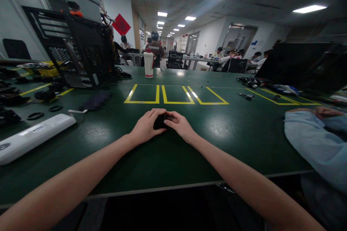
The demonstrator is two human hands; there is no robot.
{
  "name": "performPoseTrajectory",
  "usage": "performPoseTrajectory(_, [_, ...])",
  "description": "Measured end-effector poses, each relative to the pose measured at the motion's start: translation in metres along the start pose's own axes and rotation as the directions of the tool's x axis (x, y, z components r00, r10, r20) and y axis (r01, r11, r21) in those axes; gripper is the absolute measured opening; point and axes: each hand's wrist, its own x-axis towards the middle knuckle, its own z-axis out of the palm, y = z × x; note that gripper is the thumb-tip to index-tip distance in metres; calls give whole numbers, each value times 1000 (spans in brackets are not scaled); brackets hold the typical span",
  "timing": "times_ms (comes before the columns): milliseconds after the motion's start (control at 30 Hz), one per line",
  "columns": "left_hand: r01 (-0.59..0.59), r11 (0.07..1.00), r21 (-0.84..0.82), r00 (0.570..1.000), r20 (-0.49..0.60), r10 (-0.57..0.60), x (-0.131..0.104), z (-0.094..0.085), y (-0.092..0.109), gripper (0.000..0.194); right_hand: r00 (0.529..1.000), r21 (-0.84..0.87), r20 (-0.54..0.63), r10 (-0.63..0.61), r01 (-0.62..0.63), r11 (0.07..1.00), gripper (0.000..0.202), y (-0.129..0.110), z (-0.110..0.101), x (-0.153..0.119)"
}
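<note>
Both hands meet over the middle of the green table [173, 158], around a small black object [159, 122] whose kind I cannot make out. My left hand [146, 126] curls round it from the left, thumb at the near side and fingers over the far side. From the right, my right hand [180, 124] pinches at its right side with thumb and fingers. Much of the black object is covered by the fingers. Just beyond the hands, yellow tape outlines [177, 102] mark the tabletop.
At left lie a white power strip-like device [38, 135], black rings [35, 116] and an open black computer case [78, 47]. A white cup [149, 64] stands farther back. To the right are a small metallic tool [246, 96], cables [249, 81] and a co-worker's blue sleeve [311, 130].
</note>
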Motion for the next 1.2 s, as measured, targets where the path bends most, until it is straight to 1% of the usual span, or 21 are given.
performPoseTrajectory(200, [-11, 999, 33, 1000, -6, 11, 1, 0, -1, 58, 1000, 109, 19, 0, -2, 994, 33, 5, -1, 3])
performPoseTrajectory(333, [-26, 998, 60, 1000, 7, 26, 1, 2, -2, 62, 1000, 131, 21, 5, -8, 991, 35, 6, -1, 4])
performPoseTrajectory(433, [-21, 995, 101, 1000, 23, 19, 2, 4, -5, 63, 1000, 111, 2, 11, -11, 994, 35, 6, -1, 4])
performPoseTrajectory(533, [-15, 991, 130, 1000, 12, 13, 3, 7, -7, 60, 1000, 96, -15, 14, -13, 995, 34, 5, -1, 3])
performPoseTrajectory(667, [-25, 991, 133, 1000, 8, 24, 4, 6, -7, 58, 1000, 70, -9, 12, -12, 997, 34, 2, 1, 1])
performPoseTrajectory(833, [-21, 991, 134, 1000, 9, 20, 4, 5, -6, 58, 999, 29, -48, -5, 7, 1000, 30, 0, 2, 1])
performPoseTrajectory(967, [-22, 990, 140, 1000, 13, 20, 4, 5, -5, 58, 999, -1, -40, -16, 16, 1000, 32, 2, 1, 3])
performPoseTrajectory(1100, [-25, 990, 142, 1000, 9, 24, 4, 6, -6, 58, 999, -68, -30, 15, -17, 998, 40, 4, -1, 5])
performPoseTrajectory(1200, [-24, 989, 148, 1000, 1, 24, 4, 6, -7, 58, 999, -78, -12, 30, -31, 996, 38, 6, -2, 7])
